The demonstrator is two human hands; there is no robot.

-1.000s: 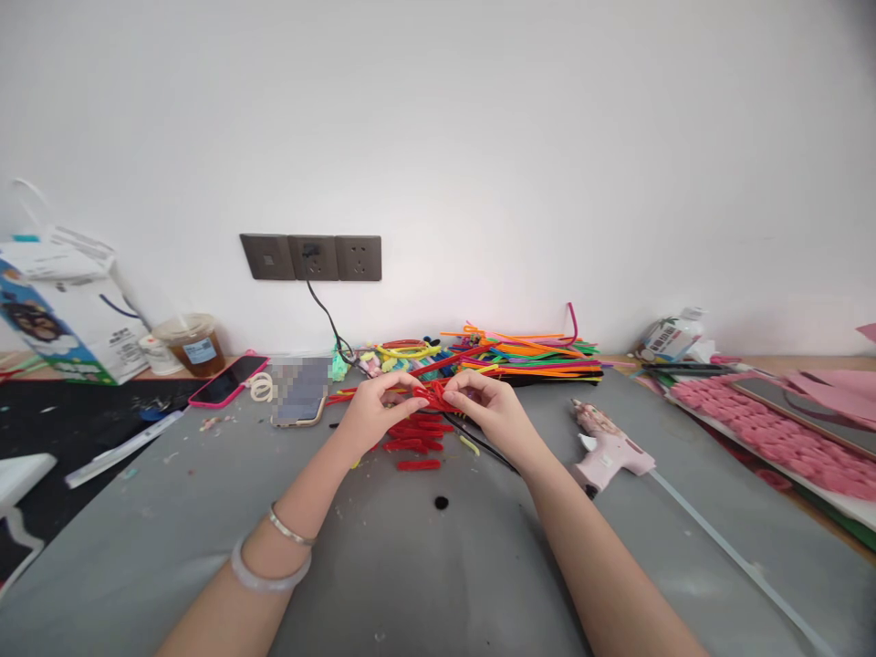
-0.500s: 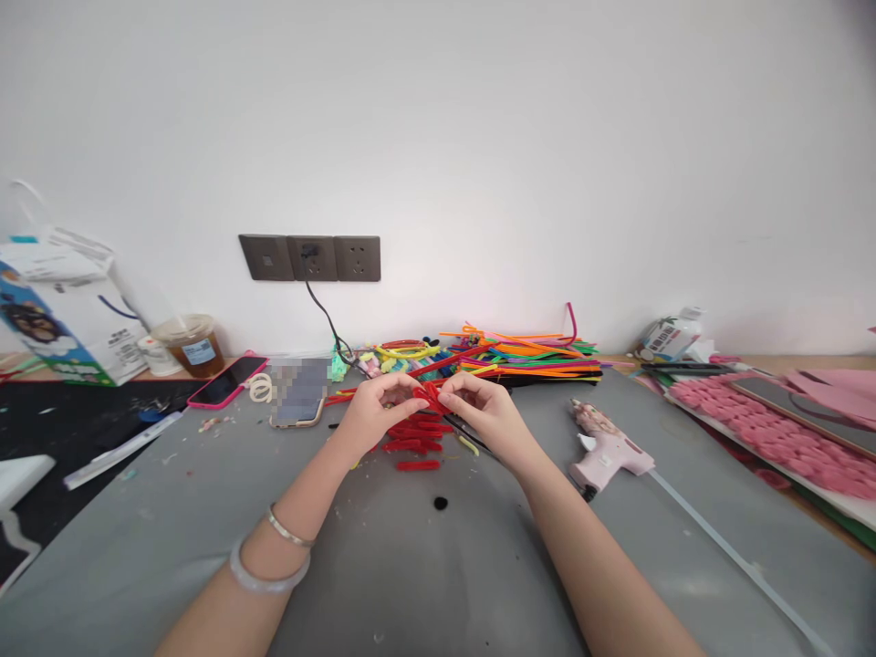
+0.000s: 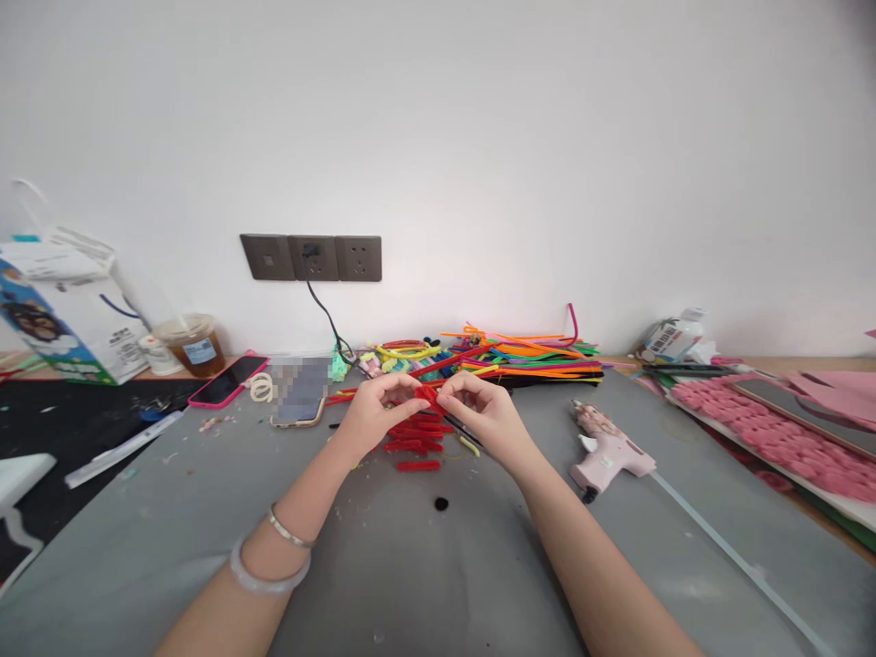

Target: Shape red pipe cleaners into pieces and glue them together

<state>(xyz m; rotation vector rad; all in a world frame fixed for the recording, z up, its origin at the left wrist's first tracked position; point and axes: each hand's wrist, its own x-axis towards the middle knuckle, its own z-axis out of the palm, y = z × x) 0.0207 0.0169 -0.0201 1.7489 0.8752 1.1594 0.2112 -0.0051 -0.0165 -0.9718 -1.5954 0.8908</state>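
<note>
A small piece of red pipe cleaner (image 3: 429,395) is pinched between my two hands above the table. My left hand (image 3: 378,412) grips it by thumb and fingertips from the left, and my right hand (image 3: 482,409) does the same from the right. Just below and behind them lie several short folded red pipe cleaners (image 3: 418,465), partly hidden by the fingers. A black pom-pom (image 3: 442,504) rests nearer to me, and a short yellow piece (image 3: 469,445) lies by my right hand.
Bundles of coloured pipe cleaners (image 3: 526,356) lie along the wall. To the right is a pink glue gun (image 3: 609,454) with its stick trailing forward. Phones (image 3: 229,381) and a drink cup (image 3: 192,345) stand left; pink knobbly material (image 3: 766,429) lies far right.
Both hands stay in nearly the same place. The red piece between the fingertips looks more bunched together than before.
</note>
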